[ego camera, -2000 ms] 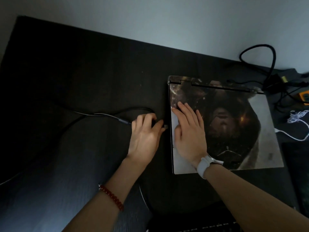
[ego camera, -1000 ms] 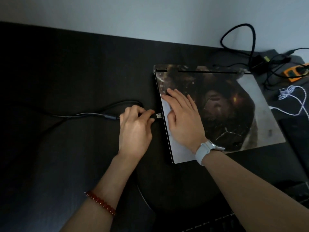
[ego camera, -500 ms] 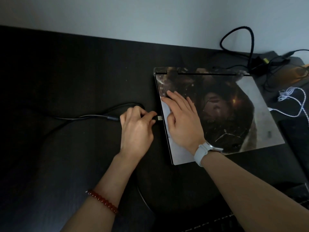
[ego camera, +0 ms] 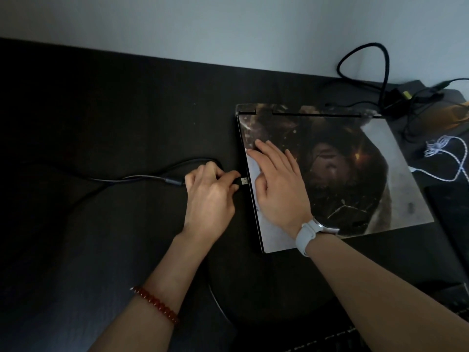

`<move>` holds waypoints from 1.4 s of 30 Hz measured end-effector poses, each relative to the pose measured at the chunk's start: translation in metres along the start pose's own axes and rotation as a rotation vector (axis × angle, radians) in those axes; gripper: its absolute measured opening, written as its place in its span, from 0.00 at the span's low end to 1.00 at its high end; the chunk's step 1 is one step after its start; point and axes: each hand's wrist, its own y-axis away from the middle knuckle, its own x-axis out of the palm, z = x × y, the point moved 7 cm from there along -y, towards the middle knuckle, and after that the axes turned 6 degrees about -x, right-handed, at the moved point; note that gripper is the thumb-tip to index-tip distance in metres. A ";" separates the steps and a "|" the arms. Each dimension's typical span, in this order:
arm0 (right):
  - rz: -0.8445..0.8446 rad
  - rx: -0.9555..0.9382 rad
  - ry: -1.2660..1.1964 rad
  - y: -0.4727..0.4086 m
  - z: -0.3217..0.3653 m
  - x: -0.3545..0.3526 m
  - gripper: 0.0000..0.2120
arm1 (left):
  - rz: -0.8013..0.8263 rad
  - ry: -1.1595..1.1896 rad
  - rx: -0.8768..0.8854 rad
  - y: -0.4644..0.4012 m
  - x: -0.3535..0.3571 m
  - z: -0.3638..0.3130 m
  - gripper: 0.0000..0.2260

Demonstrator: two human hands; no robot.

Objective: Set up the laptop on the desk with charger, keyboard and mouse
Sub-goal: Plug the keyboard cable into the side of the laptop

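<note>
A closed laptop [ego camera: 355, 174] with a dark picture skin on its lid lies on the black desk [ego camera: 101, 110], right of centre. My right hand [ego camera: 278, 185] rests flat on the lid near its left edge, fingers spread. My left hand [ego camera: 210, 196] pinches a USB plug [ego camera: 243, 181] whose metal tip touches the laptop's left side. The plug's black cable [ego camera: 142, 177] trails left across the desk. A keyboard's edge [ego camera: 327, 339] shows at the bottom.
Behind the laptop at the back right, black cables [ego camera: 365, 64] loop up the wall beside a power adapter [ego camera: 398, 97]. A white cord [ego camera: 446, 158] lies right of the laptop. A dark flat item [ego camera: 454, 212] sits at the right edge.
My left hand has kept the plug at the laptop's left side, nudging it toward the edge. My right hand has stayed flat on the lid. The view has shifted slightly.
</note>
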 end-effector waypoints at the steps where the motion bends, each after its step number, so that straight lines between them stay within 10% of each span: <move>1: -0.001 0.001 0.001 0.000 0.000 0.000 0.24 | 0.009 -0.002 0.004 -0.001 0.000 0.000 0.11; 42: 0.021 -0.002 0.023 -0.001 -0.001 0.001 0.25 | 0.030 0.172 -0.007 -0.006 0.001 -0.003 0.12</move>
